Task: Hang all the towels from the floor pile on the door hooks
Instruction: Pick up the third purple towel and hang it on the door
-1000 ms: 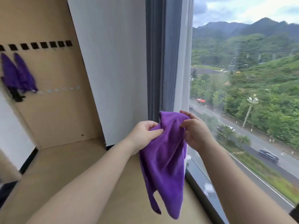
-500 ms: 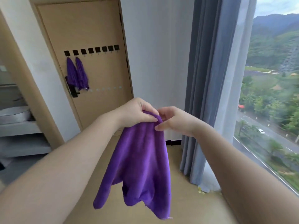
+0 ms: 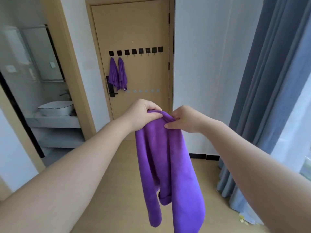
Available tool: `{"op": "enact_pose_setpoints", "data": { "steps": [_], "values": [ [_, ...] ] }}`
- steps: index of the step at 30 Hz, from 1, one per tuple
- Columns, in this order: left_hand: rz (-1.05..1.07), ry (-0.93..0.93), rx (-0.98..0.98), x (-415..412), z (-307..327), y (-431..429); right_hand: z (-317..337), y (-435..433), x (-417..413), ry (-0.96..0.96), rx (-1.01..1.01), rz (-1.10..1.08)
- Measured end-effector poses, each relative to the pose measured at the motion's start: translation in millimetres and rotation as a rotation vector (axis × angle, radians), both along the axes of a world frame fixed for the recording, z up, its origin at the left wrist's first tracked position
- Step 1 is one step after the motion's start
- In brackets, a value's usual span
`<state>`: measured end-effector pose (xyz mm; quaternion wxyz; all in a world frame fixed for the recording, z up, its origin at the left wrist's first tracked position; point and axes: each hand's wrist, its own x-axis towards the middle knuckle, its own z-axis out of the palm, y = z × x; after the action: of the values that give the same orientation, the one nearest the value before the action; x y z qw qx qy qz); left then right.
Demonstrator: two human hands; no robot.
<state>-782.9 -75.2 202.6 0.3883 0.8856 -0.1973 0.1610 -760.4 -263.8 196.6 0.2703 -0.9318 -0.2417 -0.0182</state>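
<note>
Towel (image 3: 165,158): your left hand (image 3: 143,113) and right hand (image 3: 183,119) pinch its top edge, bunched to catch a hook
Hooks (image 3: 135,51): six free right of the hung towels (image 3: 117,74)

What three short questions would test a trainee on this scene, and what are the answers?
1. True or false: the left hand and the right hand both hold the held towel.
2. How many towels already hang from the hooks on the door? A) one B) two C) four
3. Fill in: in the picture, the free hooks lie to the ___ of the hanging towels.
Key: 1 true; 2 B; 3 right.
</note>
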Motion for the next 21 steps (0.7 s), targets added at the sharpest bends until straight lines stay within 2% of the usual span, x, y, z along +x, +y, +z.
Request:
{"op": "enact_pose_setpoints", "data": {
  "steps": [7, 9, 14, 16, 17, 18, 19, 21],
  "values": [
    [-0.008, -0.002, -0.066, 23, 3, 46, 3, 43, 26, 0.079, 0.045, 0.072],
    [-0.005, 0.002, -0.063, 32, 2, 53, 1, 51, 39, 0.106, -0.007, 0.087],
    [0.077, 0.047, -0.066, 64, 0, 71, -15, 61, 90, 0.181, -0.614, 0.020],
    [0.122, 0.042, -0.062, 81, -1, 73, -20, 65, 113, 0.158, -0.766, 0.004],
    [0.148, 0.025, -0.069, 91, -1, 74, -20, 68, 124, 0.145, -0.781, 0.017],
    [0.175, 0.009, -0.077, 102, -1, 74, -20, 71, 137, 0.146, -0.712, 0.056],
    [0.198, -0.002, -0.084, 114, -1, 73, -21, 73, 152, 0.170, -0.548, 0.124],
    [0.238, -0.020, -0.097, 138, 0, 71, -20, 77, 179, 0.316, -0.123, 0.295]
  ]
}}
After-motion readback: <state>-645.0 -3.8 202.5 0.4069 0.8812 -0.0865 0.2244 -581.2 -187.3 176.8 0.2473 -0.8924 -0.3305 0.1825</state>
